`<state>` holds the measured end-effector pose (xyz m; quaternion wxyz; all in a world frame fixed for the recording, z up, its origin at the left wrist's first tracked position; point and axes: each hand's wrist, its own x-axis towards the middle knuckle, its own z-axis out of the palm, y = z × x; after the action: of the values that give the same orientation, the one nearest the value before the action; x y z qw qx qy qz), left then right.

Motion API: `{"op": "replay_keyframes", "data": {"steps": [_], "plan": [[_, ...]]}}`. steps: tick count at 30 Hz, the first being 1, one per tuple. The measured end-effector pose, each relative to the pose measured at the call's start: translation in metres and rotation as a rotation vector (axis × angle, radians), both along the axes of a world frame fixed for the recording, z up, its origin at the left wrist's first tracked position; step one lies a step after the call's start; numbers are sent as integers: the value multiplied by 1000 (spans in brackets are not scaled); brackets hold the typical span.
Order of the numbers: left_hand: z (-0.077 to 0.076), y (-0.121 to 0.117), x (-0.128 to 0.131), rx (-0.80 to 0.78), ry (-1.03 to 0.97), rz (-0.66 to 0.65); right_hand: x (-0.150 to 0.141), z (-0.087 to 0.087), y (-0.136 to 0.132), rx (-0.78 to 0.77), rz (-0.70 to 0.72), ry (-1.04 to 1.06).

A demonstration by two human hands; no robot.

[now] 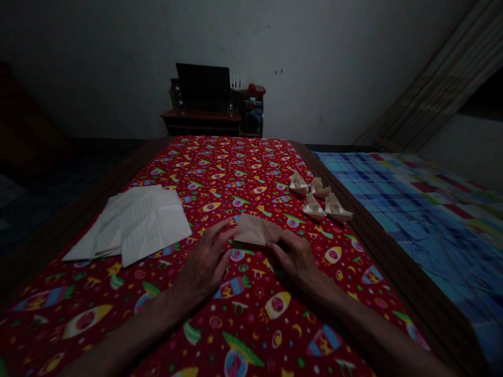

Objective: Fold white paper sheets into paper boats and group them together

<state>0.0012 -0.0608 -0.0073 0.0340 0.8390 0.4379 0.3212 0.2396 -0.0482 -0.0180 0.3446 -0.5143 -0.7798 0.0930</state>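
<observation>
From where I stood, the person's two forearms reached in over a red cloth (251, 324) printed with rockets, stars and moons. The left hand (206, 256) was loosely open, its fingers extended and slightly bent, palm downward. Its fingertips were at the left edge of a folded piece of brown paper (255, 230); whether they pressed on it could not be determined. The right hand (296, 254) was closed at the fingertips, thumb and fingers pinching the lower right corner of the same piece.

The brown paper lay between the hands, just ahead of both thumbs, with creases visible across its face.

To the left, well apart from the left hand, was a loose, overlapping stack of pale sheets (153, 225). The top sheet bore faint lines of writing, too dim to be read. To the right, beyond the right hand, four folded paper shapes (314, 208) resembling small boats were grouped close together on the cloth.

Farther off on the right lay a blue checked cloth (353, 180). Against the far wall (314, 73) stood a dark wooden stand (202, 118) bearing a black screen (204, 84). A red telephone (257, 89) was positioned beside the screen, to its right.
</observation>
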Motion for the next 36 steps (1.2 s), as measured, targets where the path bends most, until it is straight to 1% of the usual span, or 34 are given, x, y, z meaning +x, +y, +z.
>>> {"op": "replay_keyframes", "data": {"steps": [3, 6, 8, 9, 11, 13, 14, 16, 18, 21, 23, 25, 28, 31, 34, 36], "plan": [[6, -2, 1, 64, -25, 15, 3, 8, 1, 263, -7, -136], [10, -7, 1, 128, -35, -10, 2, 21, -6, 517, 56, -254], [11, -10, 2, 186, -33, -46, -2, 24, -12, 590, 106, -335], [11, -11, 2, 224, -29, -66, -5, 23, -14, 614, 118, -362], [10, -12, 3, 293, -9, -101, -9, 17, -16, 563, 134, -432], [7, -12, 3, 294, 46, -128, -13, 7, -15, 457, 160, -484], [6, -12, 4, 257, 80, -138, -14, 3, -14, 406, 184, -497], [3, -11, 4, 135, 149, -178, -14, -4, -12, 338, 231, -499], [-1, -10, 4, 37, 177, -227, -13, -6, -11, 317, 272, -483], [-6, -9, 3, -19, 140, -255, -9, -6, -11, 328, 304, -440], [-8, -8, 2, -54, 93, -243, -7, -6, -11, 305, 304, -404], [-9, -7, 1, -105, 56, -243, -5, -5, -13, 236, 291, -334], [-9, -3, 3, -190, -3, -223, -4, -1, -14, 29, 294, -160], [-7, 4, 7, -300, -73, -147, -4, 5, -15, -156, 277, -25], [-2, 9, 12, -382, -62, -49, -4, 6, -14, -222, 184, 42], [1, 12, 15, -390, -20, 4, -4, 6, -13, -242, 84, 117]]}}
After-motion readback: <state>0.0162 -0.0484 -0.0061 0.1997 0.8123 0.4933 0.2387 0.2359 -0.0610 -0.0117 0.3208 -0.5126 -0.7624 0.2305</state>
